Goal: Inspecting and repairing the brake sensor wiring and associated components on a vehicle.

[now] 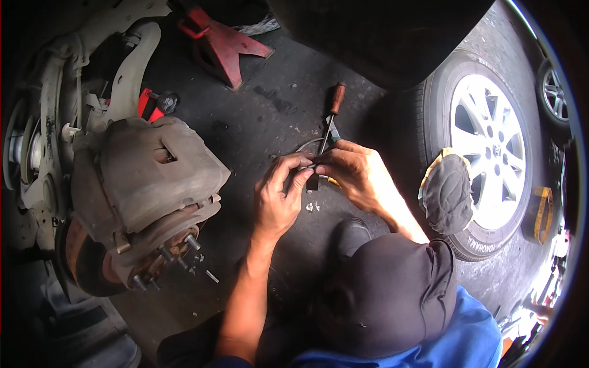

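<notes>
My left hand (279, 196) and my right hand (356, 175) meet fingertip to fingertip over the dark floor. Both pinch a small dark metal part (311, 175) between them. A thin curved wire (304, 145) arcs just above the fingers; I cannot tell if it is attached to the part. Right behind my hands a wooden-handled screwdriver (334, 107) lies on the floor, pointing toward them. A bit of yellow (332, 181) shows under my right hand.
A rusty wheel hub with a brake caliper (153, 184) and bare studs (178, 251) fills the left. A red jack stand (221, 43) stands behind. A tyre on a silver rim (485, 153) leans at right, with a grey padded disc (448, 193) against it. A dark cap-like shape (386, 294) covers my right forearm.
</notes>
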The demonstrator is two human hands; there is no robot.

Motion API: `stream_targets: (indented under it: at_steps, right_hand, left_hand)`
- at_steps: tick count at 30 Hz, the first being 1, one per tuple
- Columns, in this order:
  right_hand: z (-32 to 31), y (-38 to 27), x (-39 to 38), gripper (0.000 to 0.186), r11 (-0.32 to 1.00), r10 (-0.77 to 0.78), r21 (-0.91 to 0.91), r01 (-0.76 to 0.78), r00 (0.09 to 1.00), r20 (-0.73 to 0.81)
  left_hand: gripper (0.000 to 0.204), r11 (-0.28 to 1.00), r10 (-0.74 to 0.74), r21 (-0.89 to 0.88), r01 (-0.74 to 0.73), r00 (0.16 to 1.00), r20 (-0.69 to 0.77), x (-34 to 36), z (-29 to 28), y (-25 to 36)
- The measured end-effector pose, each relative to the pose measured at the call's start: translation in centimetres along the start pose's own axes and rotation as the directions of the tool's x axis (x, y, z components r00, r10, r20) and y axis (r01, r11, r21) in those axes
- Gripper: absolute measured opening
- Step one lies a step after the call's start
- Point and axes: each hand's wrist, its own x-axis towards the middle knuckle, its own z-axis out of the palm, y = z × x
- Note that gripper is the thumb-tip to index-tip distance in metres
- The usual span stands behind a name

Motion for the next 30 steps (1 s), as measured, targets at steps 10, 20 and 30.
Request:
stream_targets:
  at_steps: [10,20,30]
  right_hand:
    - [1.3,1.3,-0.3,0.012,0.994,-0.084,-0.073,0.075,0.989,-0.122]
    - [0.3,0.3,-0.2,0.014,0.999,0.038,0.023,-0.037,0.999,-0.036]
    - [0.9,0.8,-0.1,0.017,1.0,0.005,-0.006,-0.006,0.999,-0.049]
  left_hand:
    - [0.028,0.872,-0.233,-0.428,0.238,0.97,0.066,-1.5,1.4,-0.4]
    - [0.023,0.943,-0.203,-0.266,0.199,0.979,0.013,-1.6,1.3,-0.8]
    - [0.023,0.876,-0.323,-0.347,0.335,0.942,0.092,-1.2,0.7,-0.3]
